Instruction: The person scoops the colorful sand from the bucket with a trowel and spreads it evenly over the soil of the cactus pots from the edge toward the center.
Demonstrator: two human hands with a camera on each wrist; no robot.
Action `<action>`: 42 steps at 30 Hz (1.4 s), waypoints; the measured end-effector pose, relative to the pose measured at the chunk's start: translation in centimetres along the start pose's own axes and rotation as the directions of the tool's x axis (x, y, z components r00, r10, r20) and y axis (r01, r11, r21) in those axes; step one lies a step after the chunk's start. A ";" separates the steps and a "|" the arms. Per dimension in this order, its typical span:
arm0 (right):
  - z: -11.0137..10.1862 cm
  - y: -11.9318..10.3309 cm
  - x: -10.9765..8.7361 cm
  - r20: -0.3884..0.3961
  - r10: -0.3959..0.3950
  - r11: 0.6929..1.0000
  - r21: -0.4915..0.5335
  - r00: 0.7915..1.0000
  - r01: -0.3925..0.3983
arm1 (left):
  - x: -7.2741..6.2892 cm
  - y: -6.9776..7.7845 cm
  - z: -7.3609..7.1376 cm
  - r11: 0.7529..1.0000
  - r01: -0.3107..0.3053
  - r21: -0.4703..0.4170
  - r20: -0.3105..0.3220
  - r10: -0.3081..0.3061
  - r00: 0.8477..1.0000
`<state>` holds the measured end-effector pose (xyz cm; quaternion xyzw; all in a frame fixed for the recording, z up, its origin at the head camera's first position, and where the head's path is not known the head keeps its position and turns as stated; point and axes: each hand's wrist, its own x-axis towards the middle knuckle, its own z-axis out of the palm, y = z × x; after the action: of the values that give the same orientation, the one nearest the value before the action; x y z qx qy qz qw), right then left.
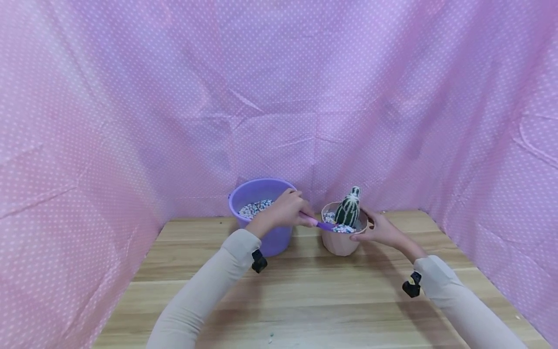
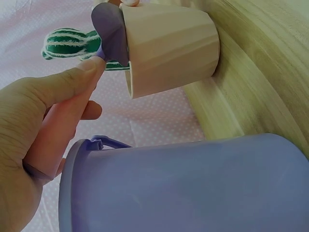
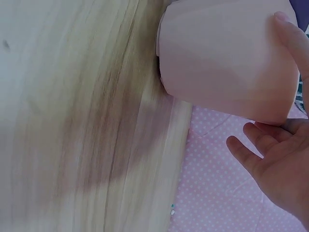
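Note:
My left hand (image 1: 290, 209) grips the pink handle of a toy trowel (image 2: 113, 34) with a purple blade. The blade lies at the rim of a pale pink flowerpot (image 1: 340, 244), over colourful pebbles (image 1: 344, 228). A green-and-white striped cactus (image 1: 347, 212) stands in the pot, leaning slightly. On the pot's right side, my right hand (image 1: 383, 230) holds it near the rim, thumb on the front wall and fingers round the back; in the right wrist view some fingers (image 3: 244, 152) extend past the wall. The pot stands upright on the table.
Left of the pot stands a purple bucket (image 1: 277, 242) with similar pebbles (image 1: 255, 208) inside. A few loose pebbles (image 1: 271, 335) lie on the wooden table (image 1: 331, 300) near its front. Pink dotted cloth (image 1: 279, 97) hangs behind and at both sides.

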<state>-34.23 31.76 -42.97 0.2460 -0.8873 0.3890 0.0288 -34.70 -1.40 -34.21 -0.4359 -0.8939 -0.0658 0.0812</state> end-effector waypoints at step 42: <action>-1.0 0.7 -0.1 0.065 0.008 0.995 0.100 0.998 -0.015 | 0.7 0.1 1.0 1.000 0.008 -0.023 -0.024 -0.009 1.000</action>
<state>-34.62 32.92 -42.75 0.2544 -0.8686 0.4250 -0.0145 -35.10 -0.64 -35.00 -0.4322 -0.8938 -0.0818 0.0867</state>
